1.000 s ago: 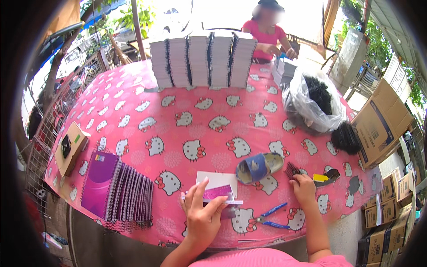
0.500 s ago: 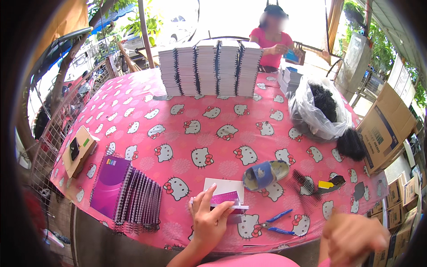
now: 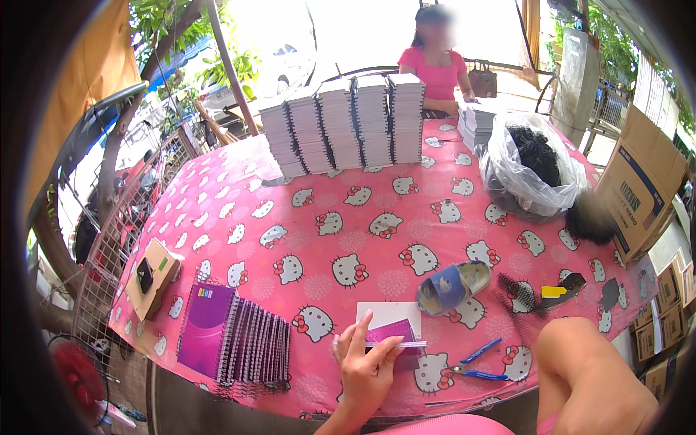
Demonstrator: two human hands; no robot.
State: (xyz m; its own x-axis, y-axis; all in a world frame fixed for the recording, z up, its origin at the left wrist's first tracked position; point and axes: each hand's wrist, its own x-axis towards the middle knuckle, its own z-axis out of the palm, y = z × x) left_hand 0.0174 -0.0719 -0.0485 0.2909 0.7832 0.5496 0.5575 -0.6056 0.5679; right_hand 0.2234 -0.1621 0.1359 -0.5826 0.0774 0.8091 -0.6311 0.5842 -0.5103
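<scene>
My left hand grips a small, thin stack of sheets with a purple cover, thumb and fingers along its white edge. A white card or sheet lies just behind it. At the lower right my right arm is bent upward, its elbow over the table's near edge; the hand itself does not show. Between the two lie blue-handled cutting pliers, jaws toward my left hand. A blue slipper-shaped thing rests beyond the sheets. To the left, purple spiral notebooks lie in an overlapping row.
Tall stacks of bound books stand at the far side. A person in pink is behind the table. A plastic bag of black coils, loose black coils, a yellow-marked black tool and a cardboard box are right; a small carton is left.
The view has shifted, so things on the table appear farther right. My right arm has risen and bent. The left hand keeps its hold. The person opposite has lowered their hands to the papers.
</scene>
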